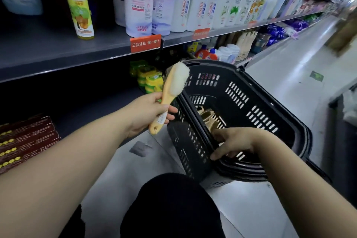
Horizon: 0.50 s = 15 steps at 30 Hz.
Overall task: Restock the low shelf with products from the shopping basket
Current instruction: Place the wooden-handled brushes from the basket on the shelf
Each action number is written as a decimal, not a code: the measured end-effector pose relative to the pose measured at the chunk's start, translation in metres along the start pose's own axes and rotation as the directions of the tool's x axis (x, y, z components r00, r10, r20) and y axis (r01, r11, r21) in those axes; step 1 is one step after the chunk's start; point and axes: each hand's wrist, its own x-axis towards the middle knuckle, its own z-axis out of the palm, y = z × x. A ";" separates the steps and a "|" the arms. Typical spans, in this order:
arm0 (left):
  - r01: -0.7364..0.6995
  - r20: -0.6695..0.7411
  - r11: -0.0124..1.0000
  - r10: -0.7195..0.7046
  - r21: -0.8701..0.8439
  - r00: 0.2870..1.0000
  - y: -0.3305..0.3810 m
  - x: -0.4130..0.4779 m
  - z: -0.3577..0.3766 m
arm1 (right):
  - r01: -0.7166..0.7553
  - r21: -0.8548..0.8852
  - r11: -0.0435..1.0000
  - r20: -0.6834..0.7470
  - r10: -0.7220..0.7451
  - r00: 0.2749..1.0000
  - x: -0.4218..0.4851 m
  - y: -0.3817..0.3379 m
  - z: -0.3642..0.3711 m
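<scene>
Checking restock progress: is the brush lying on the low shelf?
No, the left hand holds the brush up by its handle beside the basket.

From your left hand [148, 111], gripping the brush [172, 91]: low shelf [92, 114] open at 9–10 o'clock. Red boxes [25, 141] block 8 o'clock. Yellow-green tubs [150, 81] crowd 12 o'clock. Upper shelf edge [77, 58] caps the bay (headroom low). Basket [251, 102] wall just beside at 3.
</scene>
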 end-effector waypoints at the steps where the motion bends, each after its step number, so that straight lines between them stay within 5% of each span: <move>1: -0.001 0.014 1.000 0.001 0.008 1.000 0.000 0.002 0.002 | 0.020 0.032 0.999 0.020 -0.020 1.000 -0.004 0.005 -0.001; 7: 0.011 0.015 0.998 -0.012 0.056 1.000 0.001 0.021 0.014 | 0.281 0.164 0.946 -0.265 -0.232 0.936 0.024 -0.020 0.014; 15: 0.003 0.031 0.866 -0.021 0.499 0.999 0.008 0.055 -0.017 | 0.174 0.404 0.898 0.208 -0.276 0.938 0.060 -0.011 -0.009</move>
